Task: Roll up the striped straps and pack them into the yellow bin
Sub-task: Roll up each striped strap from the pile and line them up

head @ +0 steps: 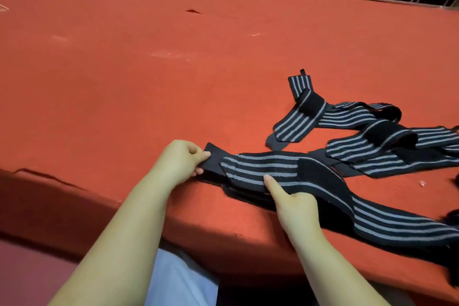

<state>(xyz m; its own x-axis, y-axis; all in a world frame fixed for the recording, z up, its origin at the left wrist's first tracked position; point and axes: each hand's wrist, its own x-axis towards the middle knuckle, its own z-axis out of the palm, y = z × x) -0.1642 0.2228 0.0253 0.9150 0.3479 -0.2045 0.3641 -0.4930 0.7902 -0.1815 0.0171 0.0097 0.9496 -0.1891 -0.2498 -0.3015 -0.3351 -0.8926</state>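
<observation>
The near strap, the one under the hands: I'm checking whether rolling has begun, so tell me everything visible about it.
The near strap is black, stretchy-looking fabric with grey lengthwise stripes and a plain black patch. It lies unrolled along the front edge of the red table, trailing off right. The left hand pinches its plain black end; the right hand presses a forefinger on the striped part.

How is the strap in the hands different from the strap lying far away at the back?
The near strap is handled: the left hand pinches its plain black end and the right hand presses a finger on it. The far strap lies untouched. The near strap runs along the red table's front edge; the far strap sits further in, folded over itself. Both are black with grey stripes and unrolled.
</observation>
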